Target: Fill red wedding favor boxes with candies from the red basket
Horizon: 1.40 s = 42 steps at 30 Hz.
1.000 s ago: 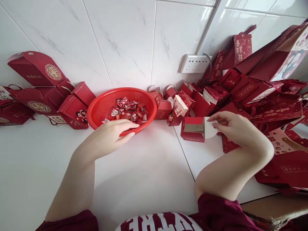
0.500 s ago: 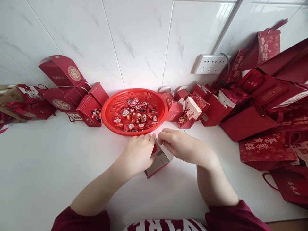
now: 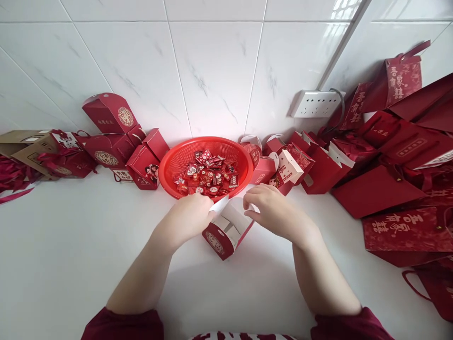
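Observation:
A small red box (image 3: 218,240) with a gold emblem and a pale inside lies on the white counter, its top open and flaps spread. At its left, my left hand (image 3: 193,212) has its fingers closed on a white-sided flap (image 3: 220,205) of the box. My right hand (image 3: 266,203) is at the box's right flap, thumb and fingers curled with a gap between them. Just behind both hands is a red plastic basket (image 3: 166,163) holding wrapped red candies (image 3: 207,177).
Red gift boxes (image 3: 143,165) and a brown box (image 3: 35,151) stand left of the basket. More red boxes (image 3: 322,167) are to its right, with piled red bags (image 3: 403,231) at far right. A power strip (image 3: 316,104) is on the tiled wall.
The box has turned, showing its emblem side and more of its inside. My left hand has moved left, and my right thumb and fingers have parted. The view has shifted slightly.

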{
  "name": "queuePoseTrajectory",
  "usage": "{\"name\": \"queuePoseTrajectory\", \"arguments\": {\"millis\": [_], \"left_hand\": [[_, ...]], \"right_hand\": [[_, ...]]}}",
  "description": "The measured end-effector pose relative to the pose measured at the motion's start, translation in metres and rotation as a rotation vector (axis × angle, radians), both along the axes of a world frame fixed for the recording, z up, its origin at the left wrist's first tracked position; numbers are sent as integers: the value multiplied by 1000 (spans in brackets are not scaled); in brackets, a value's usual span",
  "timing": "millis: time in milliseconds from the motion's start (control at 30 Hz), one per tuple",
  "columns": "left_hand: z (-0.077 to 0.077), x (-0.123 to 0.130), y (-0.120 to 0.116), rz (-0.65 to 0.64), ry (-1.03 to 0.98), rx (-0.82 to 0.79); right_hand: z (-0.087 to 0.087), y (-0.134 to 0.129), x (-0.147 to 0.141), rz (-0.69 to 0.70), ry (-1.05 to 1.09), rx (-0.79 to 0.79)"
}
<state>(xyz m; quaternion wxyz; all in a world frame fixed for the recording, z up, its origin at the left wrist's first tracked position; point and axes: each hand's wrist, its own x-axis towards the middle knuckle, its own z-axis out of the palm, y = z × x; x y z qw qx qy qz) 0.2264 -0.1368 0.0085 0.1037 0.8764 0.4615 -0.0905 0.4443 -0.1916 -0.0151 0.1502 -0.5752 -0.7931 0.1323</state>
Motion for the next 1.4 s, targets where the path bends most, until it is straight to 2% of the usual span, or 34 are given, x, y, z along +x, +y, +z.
{"name": "queuePoseTrajectory", "arguments": {"millis": [67,133,200,333,567,733,867,967,1033,1100,1133,1200,1300,1333,1400], "left_hand": [[-1,-3,4,-14,15,3],[-4,-5,9,-36,-25,-6],[-5,-5,13,-65,-83,-35],[-6,-4,22,-113,-124,-204],[-8,-10,22,-34,-55,-349],[7,-25,17,24,-151,-231],[20,-48,24,229,-274,-85],[22,-66,33,394,-270,88],[22,-73,35,431,-254,162],[24,-73,30,369,-303,170],[25,-71,25,297,-349,134],[29,-62,13,79,-421,-29],[29,-45,-6,-229,-353,-339],[28,-40,-10,-277,-308,-394],[22,-32,-18,-276,-246,-387]], "right_hand": [[2,-1,-5,112,44,-7],[4,-2,-11,269,73,-96],[4,-3,-16,371,51,-206],[-4,-6,-22,395,0,-279],[-17,-6,-24,431,-18,-268],[-23,-1,-31,428,-91,-289],[-22,-2,-43,425,-137,-309],[-22,-6,-54,392,-183,-298],[-21,-10,-60,355,-211,-285],[-18,-15,-61,315,-189,-285],[-15,-16,-59,294,-153,-275],[-5,-16,-50,249,-49,-203],[15,-4,-34,120,20,-36],[21,6,-32,82,13,-3],[32,32,-32,63,-15,11]]}}
